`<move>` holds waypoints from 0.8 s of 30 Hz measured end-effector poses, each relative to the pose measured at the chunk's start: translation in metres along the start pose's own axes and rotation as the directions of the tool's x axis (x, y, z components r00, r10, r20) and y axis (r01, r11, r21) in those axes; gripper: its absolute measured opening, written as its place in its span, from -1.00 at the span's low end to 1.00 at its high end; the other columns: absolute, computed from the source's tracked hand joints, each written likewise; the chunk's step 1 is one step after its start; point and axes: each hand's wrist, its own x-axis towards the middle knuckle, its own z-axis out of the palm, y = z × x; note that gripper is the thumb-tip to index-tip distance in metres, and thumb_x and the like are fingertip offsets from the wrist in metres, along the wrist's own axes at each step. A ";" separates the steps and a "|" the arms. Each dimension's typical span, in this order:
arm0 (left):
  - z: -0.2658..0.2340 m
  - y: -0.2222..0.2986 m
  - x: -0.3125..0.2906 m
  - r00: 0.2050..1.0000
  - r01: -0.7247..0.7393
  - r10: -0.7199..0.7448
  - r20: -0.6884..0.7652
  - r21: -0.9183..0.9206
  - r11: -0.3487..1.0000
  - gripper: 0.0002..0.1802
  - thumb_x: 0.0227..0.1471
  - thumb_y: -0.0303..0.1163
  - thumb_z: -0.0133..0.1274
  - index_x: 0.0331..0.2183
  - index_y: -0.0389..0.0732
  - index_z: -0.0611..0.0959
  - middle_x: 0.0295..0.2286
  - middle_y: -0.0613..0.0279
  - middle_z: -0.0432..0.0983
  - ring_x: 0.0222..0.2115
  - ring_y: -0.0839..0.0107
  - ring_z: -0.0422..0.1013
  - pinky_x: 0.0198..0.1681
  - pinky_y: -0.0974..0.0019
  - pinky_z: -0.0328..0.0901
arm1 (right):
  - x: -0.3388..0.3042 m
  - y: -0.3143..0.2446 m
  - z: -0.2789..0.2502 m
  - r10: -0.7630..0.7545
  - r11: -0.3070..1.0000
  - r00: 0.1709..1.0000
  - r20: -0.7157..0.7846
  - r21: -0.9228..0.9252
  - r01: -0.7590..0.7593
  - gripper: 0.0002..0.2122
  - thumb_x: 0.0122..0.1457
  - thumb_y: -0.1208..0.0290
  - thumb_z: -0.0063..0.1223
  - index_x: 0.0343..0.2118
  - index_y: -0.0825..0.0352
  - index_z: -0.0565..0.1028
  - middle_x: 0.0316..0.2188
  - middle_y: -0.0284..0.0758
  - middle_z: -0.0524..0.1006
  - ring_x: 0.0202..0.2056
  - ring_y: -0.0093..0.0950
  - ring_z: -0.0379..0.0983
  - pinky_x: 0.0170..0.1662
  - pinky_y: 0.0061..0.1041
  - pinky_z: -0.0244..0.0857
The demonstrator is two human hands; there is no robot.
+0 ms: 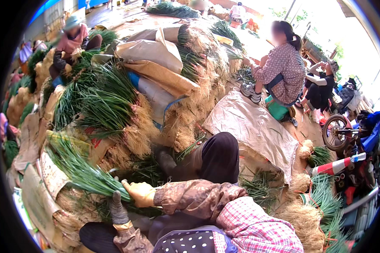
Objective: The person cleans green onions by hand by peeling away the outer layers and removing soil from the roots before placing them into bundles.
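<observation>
A loose bunch of green onions [86, 173] lies across in front of me, its leaves spreading toward the upper left. My right hand [141, 194], in a yellow glove, is closed round the stalk end of the bunch. Just below it, my left hand [118, 208] wears a grey glove with a yellow cuff. It presses against the same stalks, closed on them as far as I can see; some of its fingers are hidden. Beyond the held bunch sits a big bundle of green onions [107, 99], with pale roots [137, 130] hanging on its right side.
Sacking [150, 52] covers part of a tall onion pile. A pale sheet [251, 126] lies on the ground ahead right. Rooted bundles [302, 219] lie at my right, near a red-white cone [331, 166] and a motorbike wheel [337, 133]. Other people [278, 67] sit around.
</observation>
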 end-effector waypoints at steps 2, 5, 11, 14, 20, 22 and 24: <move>0.017 0.031 -0.004 1.000 0.013 -0.012 0.006 -0.210 0.978 -0.17 -0.21 -0.12 0.12 -0.02 -0.41 0.16 -0.10 0.04 0.23 -0.09 0.27 0.21 0.00 0.25 0.10 | -0.005 -0.006 0.005 -0.077 0.993 0.997 0.020 -0.087 0.078 -0.27 -0.30 0.52 0.10 0.02 0.52 0.04 -0.38 -0.05 0.40 -0.36 -0.18 0.40 -0.36 -0.35 0.32; 0.021 0.070 -0.017 0.989 0.102 -0.131 -0.066 -0.325 0.940 -0.38 -0.23 -0.38 0.09 -0.10 -0.44 0.28 -0.20 0.08 0.31 -0.17 0.29 0.28 -0.03 0.27 0.15 | 0.000 -0.023 0.020 -0.152 0.949 0.988 0.036 -0.274 0.156 -0.27 -0.30 0.52 0.08 0.02 0.57 0.04 -0.42 -0.05 0.41 -0.41 -0.20 0.42 -0.42 -0.37 0.33; 0.013 0.089 0.015 0.926 -0.028 -0.055 -0.374 -0.212 0.977 -0.70 -0.20 -0.51 0.07 -0.31 -0.34 0.43 -0.52 0.24 0.37 -0.51 0.41 0.37 -0.39 0.30 0.35 | 0.021 -0.006 -0.019 -0.579 0.765 0.772 -0.261 0.152 0.625 -0.12 -0.38 0.38 0.26 0.09 0.32 0.02 -0.16 -0.02 0.31 -0.31 -0.09 0.37 -0.20 -0.30 0.26; -0.049 0.123 0.053 0.859 -0.245 0.144 -0.492 -0.147 0.958 -0.78 -0.11 -0.28 0.05 -0.50 -0.23 0.42 -0.59 0.20 0.34 -0.53 0.28 0.35 -0.38 0.10 0.36 | 0.011 0.000 -0.060 -0.088 0.673 0.961 -0.260 0.696 0.250 -0.51 -0.08 0.54 0.06 -0.03 0.38 0.19 -0.21 -0.22 0.39 -0.30 -0.42 0.38 -0.19 -0.51 0.26; -0.173 0.191 0.062 0.555 -0.588 0.124 -0.823 -0.282 0.758 -0.76 -0.12 -0.42 0.02 -0.30 -0.22 0.47 -0.37 0.18 0.42 -0.38 0.23 0.36 -0.23 0.02 0.28 | 0.010 0.060 -0.048 0.257 0.618 0.884 -0.391 0.769 0.161 -0.65 -0.02 0.48 0.04 -0.14 0.45 0.34 -0.25 -0.30 0.43 -0.24 -0.54 0.33 -0.15 -0.61 0.20; -0.180 0.180 0.056 0.502 -0.587 0.039 -0.864 -0.307 0.749 -0.73 -0.12 -0.40 0.01 -0.27 -0.19 0.48 -0.32 0.14 0.42 -0.33 0.17 0.35 -0.17 -0.05 0.23 | 0.005 0.074 -0.033 0.225 0.600 0.958 -0.175 0.800 0.005 -0.63 -0.03 0.48 0.06 -0.13 0.45 0.33 -0.24 -0.30 0.42 -0.23 -0.54 0.33 -0.13 -0.60 0.19; -0.182 0.175 0.053 0.512 -0.616 0.023 -0.858 -0.349 0.707 -0.75 -0.12 -0.38 0.01 -0.30 -0.19 0.48 -0.34 0.13 0.43 -0.33 0.15 0.35 -0.17 -0.08 0.22 | 0.012 0.066 -0.026 0.173 0.616 0.984 -0.051 0.785 -0.068 -0.47 -0.06 0.33 0.11 -0.04 0.44 0.23 -0.11 -0.19 0.33 -0.13 -0.42 0.29 -0.12 -0.53 0.19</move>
